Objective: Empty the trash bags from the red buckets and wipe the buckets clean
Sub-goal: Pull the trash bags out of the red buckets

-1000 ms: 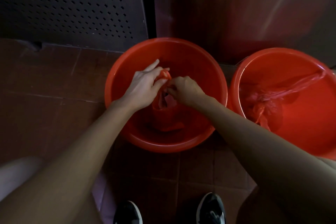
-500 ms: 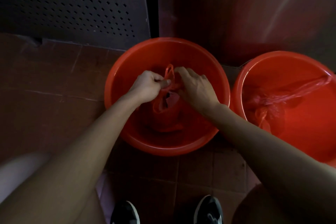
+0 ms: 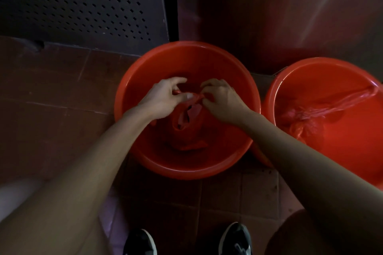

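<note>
Two red buckets stand on the tiled floor in front of me. Inside the nearer bucket [image 3: 132, 97] lies a red trash bag [image 3: 186, 128] with something pale showing in its mouth. My left hand [image 3: 161, 99] pinches the bag's twisted handles from the left. My right hand [image 3: 222, 102] pinches the same handles from the right, and the strip is stretched between the two hands. The second bucket [image 3: 352, 72] at the right holds another crumpled red bag [image 3: 304, 118], with one handle draped up to its rim.
A dark perforated metal panel [image 3: 83, 2] and a reddish metal wall [image 3: 269, 16] rise right behind the buckets. Brown floor tiles [image 3: 51, 93] spread to the left. My black shoes [image 3: 141, 242] stand just below the nearer bucket.
Both hands have shifted along the bag's handles; the loop that stood up between them half a second ago is now pulled flat and taut between the fingers.
</note>
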Available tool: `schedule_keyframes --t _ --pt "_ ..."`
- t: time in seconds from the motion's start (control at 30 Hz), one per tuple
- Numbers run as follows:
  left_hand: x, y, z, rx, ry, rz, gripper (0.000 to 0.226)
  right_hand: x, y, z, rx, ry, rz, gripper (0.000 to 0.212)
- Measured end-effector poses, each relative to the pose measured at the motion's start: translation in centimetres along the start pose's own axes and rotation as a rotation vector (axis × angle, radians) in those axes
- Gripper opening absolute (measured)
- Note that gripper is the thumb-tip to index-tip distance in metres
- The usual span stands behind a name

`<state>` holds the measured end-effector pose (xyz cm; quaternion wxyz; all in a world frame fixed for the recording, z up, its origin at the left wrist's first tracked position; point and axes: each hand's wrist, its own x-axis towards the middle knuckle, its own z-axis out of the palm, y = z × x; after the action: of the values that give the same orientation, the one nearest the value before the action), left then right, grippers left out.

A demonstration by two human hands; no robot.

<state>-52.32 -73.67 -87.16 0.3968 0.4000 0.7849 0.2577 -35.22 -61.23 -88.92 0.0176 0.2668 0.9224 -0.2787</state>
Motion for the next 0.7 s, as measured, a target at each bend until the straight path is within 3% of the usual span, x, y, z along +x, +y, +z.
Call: schedule_keyframes --t 0.17,0.33,0.4,0.53,0.7 --pt "-0.5 0.2 0.2 -0.046 -0.092 0.077 0.013 0.9 -0.5 -1.8 0.298 -0.144 0.162 0.017" --pt "0.1 0.1 0.3 -0.009 -0.054 0.022 0.016 0.6 -0.8 -1.8 0.358 -0.153 0.195 0.016" --pt "0.4 0.2 0.4 -0.001 -0.028 -0.051 0.022 0.3 -0.7 -1.3 0.324 -0.061 0.147 0.015" --pt "1.1 -0.3 0.5 -0.188 0.022 -0.154 0.03 -0.3 -0.6 -0.3 0.199 0.24 -0.116 0.039" --pt "0.8 0.0 0.4 -0.466 0.037 -0.217 0.026 -0.3 -1.6 0.9 0.066 0.292 -0.327 0.032"
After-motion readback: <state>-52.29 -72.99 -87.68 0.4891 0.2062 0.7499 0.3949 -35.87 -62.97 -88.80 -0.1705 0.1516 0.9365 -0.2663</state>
